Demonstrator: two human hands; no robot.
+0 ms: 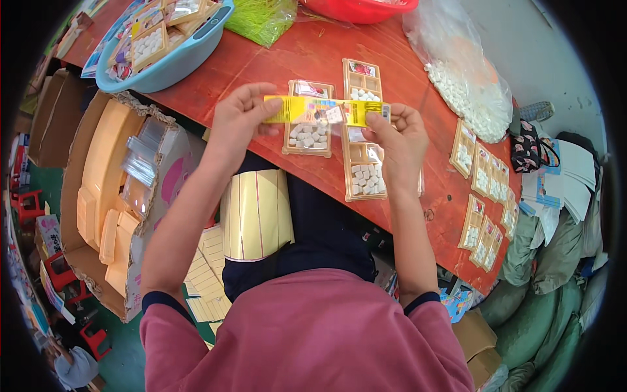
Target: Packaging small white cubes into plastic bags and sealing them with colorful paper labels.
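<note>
A yellow printed label strip (297, 108) with a see-through middle is stretched level above the table. My left hand (238, 121) pinches its left end, and my right hand (396, 134) pinches the right end between thumb and fingers. Under the strip lies a tan plastic tray (307, 154) with white cube-like pieces (308, 136) in its lower part and a picture card at its top. Beside it on the right, similar trays lie in a column; my right hand partly covers the lower one (349, 195). I cannot tell whether the strip touches the tray.
A light blue basin (166, 80) of filled trays stands at the far left. White pieces spill from a clear bag (473, 98) at the far right, with several trays below it. A cardboard box (78, 251) sits at left; yellow label sheets (258, 215) lie on my lap.
</note>
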